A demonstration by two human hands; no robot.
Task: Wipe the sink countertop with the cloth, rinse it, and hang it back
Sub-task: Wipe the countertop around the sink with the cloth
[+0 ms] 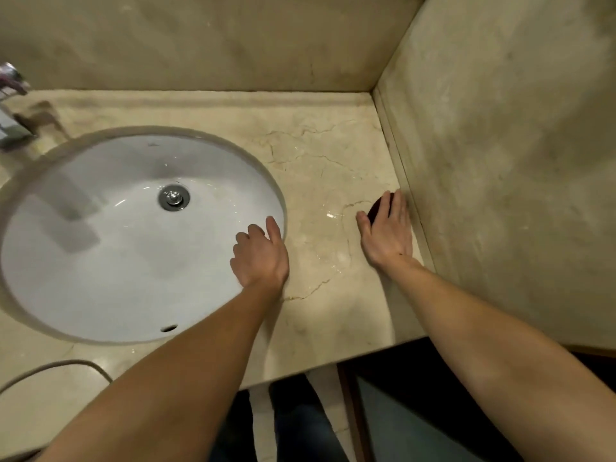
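- Pressing a small dark maroon cloth (pixel 378 208) onto the beige marble countertop (pixel 320 155), the right hand (pixel 388 233) lies flat, fingers straight, just beside the right wall (pixel 500 161).
- At the white oval sink (pixel 100 278) rim, the left hand (pixel 260 255) rests loosely curled, holding nothing.

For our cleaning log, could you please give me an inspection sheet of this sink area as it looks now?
Surface: marble countertop, wet streaks beside the cloth.
Job's things: dark cloth, mostly hidden under the fingers, close to the side wall; white sink, nothing seen inside.
Clutter: blurred metal fixture at the far left, unclear.
Hands: right hand flat on the cloth; left hand rests at the sink's rim, holding nothing.
Cables: grey cable on the countertop, front left.
Surroundings: stone walls behind and to the right.
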